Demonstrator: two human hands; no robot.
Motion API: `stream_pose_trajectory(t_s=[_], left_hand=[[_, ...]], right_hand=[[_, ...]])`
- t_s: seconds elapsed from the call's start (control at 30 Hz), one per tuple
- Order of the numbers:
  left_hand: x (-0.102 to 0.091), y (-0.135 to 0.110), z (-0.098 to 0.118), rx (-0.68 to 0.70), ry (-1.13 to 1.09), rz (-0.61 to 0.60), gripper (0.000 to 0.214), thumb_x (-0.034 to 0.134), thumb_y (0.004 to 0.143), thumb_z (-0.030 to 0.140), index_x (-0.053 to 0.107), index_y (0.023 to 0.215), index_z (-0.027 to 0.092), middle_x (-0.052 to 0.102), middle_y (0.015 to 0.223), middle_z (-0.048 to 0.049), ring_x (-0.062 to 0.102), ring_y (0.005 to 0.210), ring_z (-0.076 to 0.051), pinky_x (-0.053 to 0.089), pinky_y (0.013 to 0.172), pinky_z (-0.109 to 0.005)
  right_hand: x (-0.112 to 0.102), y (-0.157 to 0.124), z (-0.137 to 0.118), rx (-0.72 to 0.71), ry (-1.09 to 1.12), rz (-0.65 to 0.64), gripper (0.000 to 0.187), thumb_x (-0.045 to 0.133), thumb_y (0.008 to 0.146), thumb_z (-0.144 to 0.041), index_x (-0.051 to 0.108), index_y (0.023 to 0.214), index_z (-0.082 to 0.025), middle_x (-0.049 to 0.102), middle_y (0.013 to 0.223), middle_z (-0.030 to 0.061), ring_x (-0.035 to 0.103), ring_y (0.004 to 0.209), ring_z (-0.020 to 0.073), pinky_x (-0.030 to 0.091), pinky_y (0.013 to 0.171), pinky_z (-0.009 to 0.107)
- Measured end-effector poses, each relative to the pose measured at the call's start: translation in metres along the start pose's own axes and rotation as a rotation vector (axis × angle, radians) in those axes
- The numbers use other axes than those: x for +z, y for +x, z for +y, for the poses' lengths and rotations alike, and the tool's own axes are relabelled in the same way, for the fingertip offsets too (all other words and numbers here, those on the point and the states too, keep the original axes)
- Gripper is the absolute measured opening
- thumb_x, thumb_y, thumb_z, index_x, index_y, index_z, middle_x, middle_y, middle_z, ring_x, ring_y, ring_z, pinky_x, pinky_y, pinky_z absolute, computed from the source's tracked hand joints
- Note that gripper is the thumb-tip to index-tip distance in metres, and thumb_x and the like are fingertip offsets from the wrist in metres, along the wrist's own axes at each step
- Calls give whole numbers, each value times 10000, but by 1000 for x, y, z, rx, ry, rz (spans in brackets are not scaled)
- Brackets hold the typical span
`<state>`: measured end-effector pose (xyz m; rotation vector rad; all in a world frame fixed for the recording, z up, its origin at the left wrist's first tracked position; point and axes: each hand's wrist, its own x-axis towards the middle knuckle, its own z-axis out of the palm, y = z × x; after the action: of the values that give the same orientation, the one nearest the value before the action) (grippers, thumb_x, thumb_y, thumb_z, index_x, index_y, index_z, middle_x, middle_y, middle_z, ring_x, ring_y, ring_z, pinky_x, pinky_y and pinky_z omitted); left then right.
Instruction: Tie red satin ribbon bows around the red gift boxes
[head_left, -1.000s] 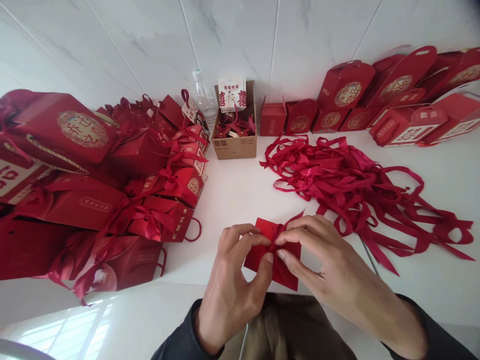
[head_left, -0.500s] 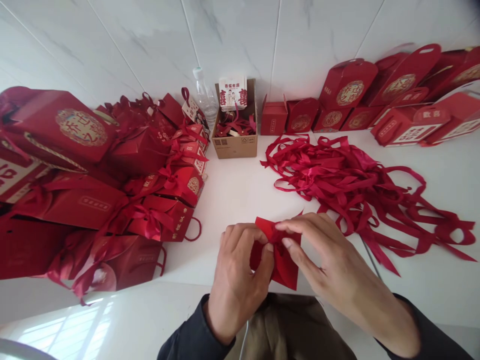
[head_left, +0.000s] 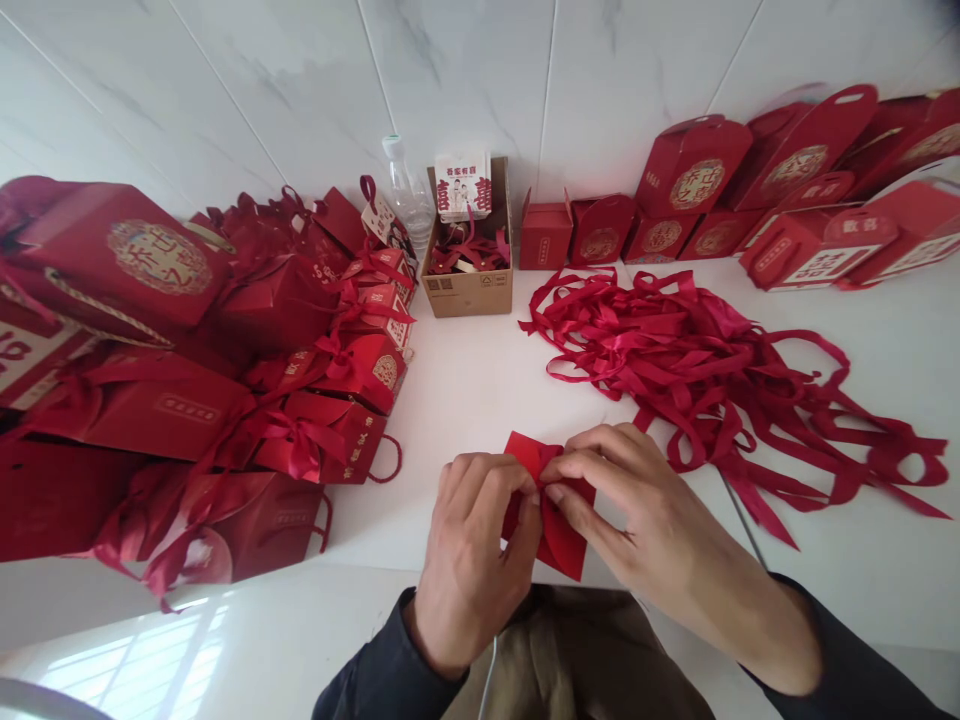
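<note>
A small red gift box [head_left: 564, 545] sits at the front edge of the white table, between my hands and partly covered by them. A red ribbon [head_left: 551, 455] crosses its top. My left hand [head_left: 480, 545] pinches the ribbon over the box with thumb and forefinger. From the other side, my right hand [head_left: 637, 500] also pinches the ribbon, its fingertips almost touching those of the left. The knot itself is hidden behind my fingers.
A heap of loose red ribbons [head_left: 675, 340] lies to the right. Finished-looking red boxes with bows [head_left: 315, 430] are piled at left. At the back stand an open cardboard box [head_left: 470, 300], a clear plastic bottle [head_left: 409, 190] and more red boxes [head_left: 694, 170].
My right hand has shifted slightly left and its fingertips have closed together on the ribbon near the left hand's. The box has turned or shifted a little to the left.
</note>
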<state>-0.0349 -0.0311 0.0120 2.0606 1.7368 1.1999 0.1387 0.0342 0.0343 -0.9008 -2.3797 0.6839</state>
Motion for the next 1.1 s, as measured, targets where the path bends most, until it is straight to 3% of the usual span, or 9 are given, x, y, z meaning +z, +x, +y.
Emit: stream_pose_trajectory(t_s=[0.17,0.37,0.6,0.8,0.93,1.1], left_hand=[[0,-4,-4,83,44,-18,181,533,979,33,496,989,210,652,957,-29,538,859,-177,437,805,-337],[-8,-3,-5,12,-63,-47,243,549,952,51,532,1134,211,653,1036,-44,572,953,-189,458,842,-346],[-7,0,-3,-50,-71,-2,152,604,927,78,541,910,215,644,905,-5,580,849,-171,442,804,-349],[-8,0,-1,-76,-85,-36,165,656,908,124,605,1041,207,650,1033,-36,578,960,-196,447,870,-370],[-8,-1,-2,-103,-112,-3,119,630,921,92,604,919,208,646,959,-14,581,896,-167,451,835,-344],[-8,-4,-4,-180,-154,9,101,628,940,122,597,908,213,645,947,-20,587,906,-176,475,800,-326]], right_hand=[[3,2,1,57,31,-4,127,491,1052,-114,538,1040,-232,606,1025,46,565,979,260,487,840,470],[2,4,0,78,68,-11,126,468,1058,-131,536,1033,-233,610,1025,52,566,978,254,497,843,467],[2,2,0,89,65,-8,120,470,1061,-150,537,1024,-243,610,1027,57,568,981,262,495,849,467],[3,1,0,82,81,9,116,472,1068,-168,545,1041,-254,619,1043,44,573,1006,255,502,856,454],[3,1,3,94,87,-4,109,480,1072,-174,546,1048,-258,617,1038,34,569,1007,247,495,863,450],[-1,-5,-4,59,92,23,67,528,1057,-194,537,1065,-260,613,1058,39,562,1028,250,483,882,443]])
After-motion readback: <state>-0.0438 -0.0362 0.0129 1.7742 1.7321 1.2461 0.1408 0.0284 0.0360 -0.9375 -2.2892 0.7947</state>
